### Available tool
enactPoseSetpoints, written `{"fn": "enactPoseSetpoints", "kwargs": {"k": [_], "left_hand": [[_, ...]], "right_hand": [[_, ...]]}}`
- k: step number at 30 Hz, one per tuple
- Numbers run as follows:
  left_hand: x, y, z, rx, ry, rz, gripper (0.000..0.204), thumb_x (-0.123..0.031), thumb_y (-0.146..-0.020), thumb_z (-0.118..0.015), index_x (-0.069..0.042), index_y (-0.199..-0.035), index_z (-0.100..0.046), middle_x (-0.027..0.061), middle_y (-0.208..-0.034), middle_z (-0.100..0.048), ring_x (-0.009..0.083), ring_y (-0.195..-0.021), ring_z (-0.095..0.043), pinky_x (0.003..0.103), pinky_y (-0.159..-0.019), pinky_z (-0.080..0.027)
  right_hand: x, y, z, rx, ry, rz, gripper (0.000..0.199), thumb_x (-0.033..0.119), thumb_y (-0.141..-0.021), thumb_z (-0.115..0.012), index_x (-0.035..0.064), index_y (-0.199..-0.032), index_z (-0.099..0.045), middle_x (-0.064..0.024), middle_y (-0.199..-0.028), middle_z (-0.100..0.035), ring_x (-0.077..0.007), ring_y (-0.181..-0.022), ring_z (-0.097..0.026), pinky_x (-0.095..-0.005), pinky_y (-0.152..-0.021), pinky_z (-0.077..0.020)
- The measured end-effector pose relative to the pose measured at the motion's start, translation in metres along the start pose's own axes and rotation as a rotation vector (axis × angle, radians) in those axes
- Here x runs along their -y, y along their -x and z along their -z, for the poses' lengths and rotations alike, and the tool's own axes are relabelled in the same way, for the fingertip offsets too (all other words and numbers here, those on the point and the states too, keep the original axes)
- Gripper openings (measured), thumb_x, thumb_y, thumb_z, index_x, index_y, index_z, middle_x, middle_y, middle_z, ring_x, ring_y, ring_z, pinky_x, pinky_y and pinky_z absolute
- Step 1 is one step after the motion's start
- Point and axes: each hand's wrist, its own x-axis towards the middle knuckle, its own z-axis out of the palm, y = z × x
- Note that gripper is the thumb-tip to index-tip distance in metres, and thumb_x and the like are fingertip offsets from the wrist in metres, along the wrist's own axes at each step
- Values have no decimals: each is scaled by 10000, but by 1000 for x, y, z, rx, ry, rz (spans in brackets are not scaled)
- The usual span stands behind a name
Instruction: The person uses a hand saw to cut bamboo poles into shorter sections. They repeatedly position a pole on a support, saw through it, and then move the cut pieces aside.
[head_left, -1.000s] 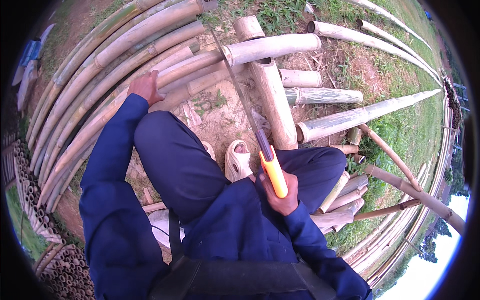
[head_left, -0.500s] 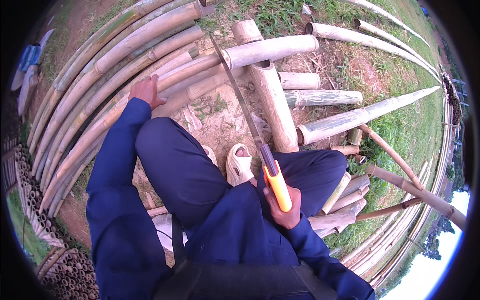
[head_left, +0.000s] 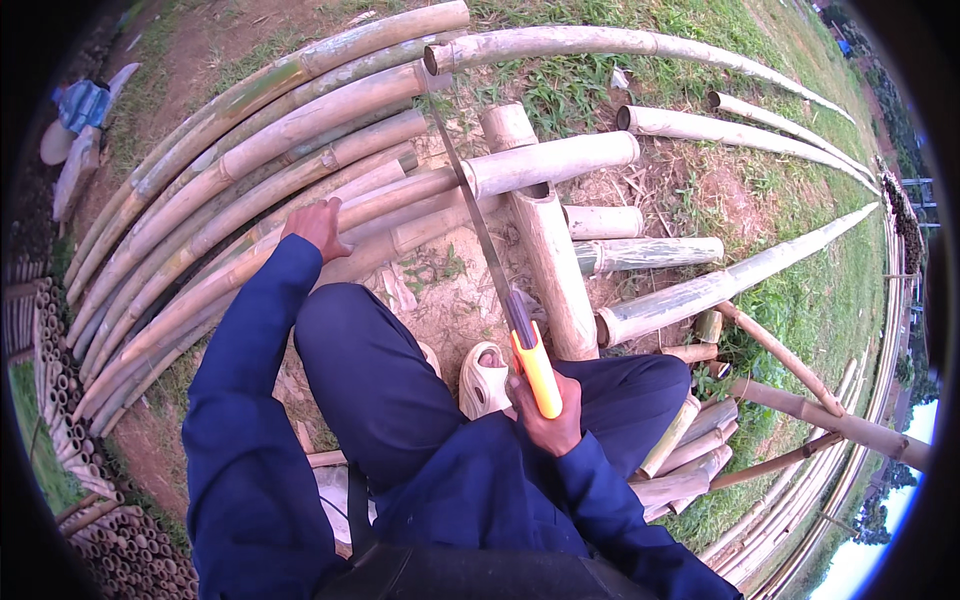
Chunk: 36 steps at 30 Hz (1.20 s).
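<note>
My right hand (head_left: 552, 418) is closed around the orange handle of a hand saw (head_left: 487, 243). Its long blade slants up and left across a bamboo pole (head_left: 400, 195), touching it where the pale, thicker end section (head_left: 555, 163) begins. That end section lies over an upright-looking bamboo post (head_left: 553, 270) and sticks out to the right. My left hand (head_left: 318, 229) grips the same pole left of the blade, fingers over its top and thumb toward me. How deep the blade sits in the bamboo cannot be made out.
Several long bamboo poles (head_left: 250, 105) lie side by side at left. Short cut pieces (head_left: 650, 256) rest right of the post, more (head_left: 690, 440) beside my right knee. Another long pole (head_left: 640, 43) crosses the far side. Sawdust and grass cover the ground around my sandal (head_left: 484, 380).
The saw has slid forward, away from me, across the pole. My left hand keeps its hold on the pole. The whole view has tilted, so the bamboo appears lower.
</note>
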Motion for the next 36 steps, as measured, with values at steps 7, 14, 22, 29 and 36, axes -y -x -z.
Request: {"fn": "enactPoseSetpoints", "kwargs": {"k": [7,14,22,29,36], "left_hand": [[3,-2,-6,37,-3,12,789,-398,-630,-911,-22,-1258,-615,220,-1129,-715,398,-1028,-703,490,-900,-563],[7,-5,-8,7,-38,-8,761,-421,-638,-914,-25,-1214,-612,221,-1086,-723,399,-1014,-708,487,-886,-568],[3,-1,-7,45,-39,31,822,-390,-641,-902,-28,-1310,-590,233,-1081,-732,403,-1020,-709,496,-902,-563],[2,-2,-9,9,-24,19,699,-427,-664,-902,-37,-1167,-612,225,-1107,-719,404,-998,-716,496,-879,-579],[1,0,-4,22,-59,16,693,-437,-681,-902,-36,-1162,-605,219,-1080,-731,407,-1002,-715,504,-866,-574]], "right_hand": [[-9,-28,-8,2,12,40,142,79,-945,-735,-38,-1022,-713,-88,-743,-689,-137,-663,-660,-299,-637,-523],[24,-74,-12,31,37,115,184,96,-954,-742,-51,-1055,-700,-29,-784,-659,-90,-715,-594,-278,-666,-499],[11,-81,-10,25,76,110,124,75,-936,-721,-43,-955,-685,-104,-677,-682,-187,-648,-717,-333,-610,-533],[42,-10,9,12,32,178,253,47,-928,-735,-57,-1158,-715,-149,-885,-766,-185,-795,-748,-322,-746,-568],[26,-28,0,24,45,5,146,79,-947,-734,-39,-1033,-726,-108,-703,-677,-148,-624,-648,-313,-629,-520]]}}
